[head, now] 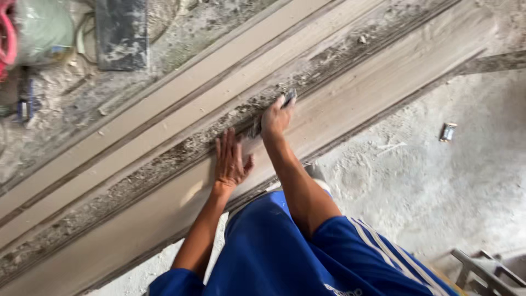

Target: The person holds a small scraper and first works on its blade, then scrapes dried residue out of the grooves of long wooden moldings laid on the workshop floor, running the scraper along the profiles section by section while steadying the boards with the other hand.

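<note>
Partly hidden inside the right hand is a small dark tool; only its upper end shows past the curled fingers, so its kind is hard to tell, and the blur does not help. That hand is closed around it and presses it against the rough, crumbly groove that runs slantwise between the smooth plastered bands of the moulding. The left hand lies flat and open just beside it, fingers spread on the lower band, holding nothing. Both forearms come up from blue shorts with white stripes, cut off by the bottom edge.

At top left a pale green bag sits on the dusty ground; what is in it cannot be seen. A pink thing beside it is cut by the edge. A dark flat board smeared with mortar lies near. On the grey floor to the right rests a small shiny packet, and a metal frame is cropped at the lower right corner
</note>
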`<state>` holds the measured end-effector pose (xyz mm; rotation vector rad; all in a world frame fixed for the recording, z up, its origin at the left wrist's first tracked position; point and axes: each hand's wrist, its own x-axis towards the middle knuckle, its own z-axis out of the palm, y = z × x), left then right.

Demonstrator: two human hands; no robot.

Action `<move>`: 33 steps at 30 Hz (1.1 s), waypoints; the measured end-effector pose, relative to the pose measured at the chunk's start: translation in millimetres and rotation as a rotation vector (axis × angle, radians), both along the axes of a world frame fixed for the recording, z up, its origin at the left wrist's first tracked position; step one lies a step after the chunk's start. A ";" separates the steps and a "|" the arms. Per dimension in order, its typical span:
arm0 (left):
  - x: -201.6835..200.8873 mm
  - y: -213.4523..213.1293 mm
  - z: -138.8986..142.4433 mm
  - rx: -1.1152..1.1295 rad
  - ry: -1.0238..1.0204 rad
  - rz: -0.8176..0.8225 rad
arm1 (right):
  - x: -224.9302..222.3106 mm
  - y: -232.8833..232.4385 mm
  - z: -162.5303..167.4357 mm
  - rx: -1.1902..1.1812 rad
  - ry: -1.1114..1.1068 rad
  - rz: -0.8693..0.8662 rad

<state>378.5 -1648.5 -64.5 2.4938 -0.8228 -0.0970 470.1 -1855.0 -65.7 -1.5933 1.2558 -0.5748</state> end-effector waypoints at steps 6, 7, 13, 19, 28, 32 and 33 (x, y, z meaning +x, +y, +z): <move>-1.5 -48.5 15.8 -0.102 0.016 0.094 | 30.2 -227.7 31.3 0.555 -0.047 -0.014; -1.5 -70.1 17.6 -0.112 0.019 0.085 | 35.2 -279.5 32.7 0.589 -0.042 0.016; 22.9 -243.7 19.0 -0.166 0.095 0.109 | 67.6 -546.8 56.5 0.574 -0.033 0.171; 43.7 -307.2 23.5 0.061 0.083 0.142 | 79.0 -548.6 7.7 0.317 0.069 0.096; 43.3 -303.6 23.8 0.142 0.132 0.238 | 80.4 -637.5 0.9 0.586 0.125 0.109; 46.1 -306.0 27.8 0.064 0.105 0.284 | 81.4 -753.4 93.7 0.457 0.262 0.219; 45.0 -306.4 29.4 0.044 0.108 0.290 | 78.7 -749.0 113.2 0.386 0.330 0.289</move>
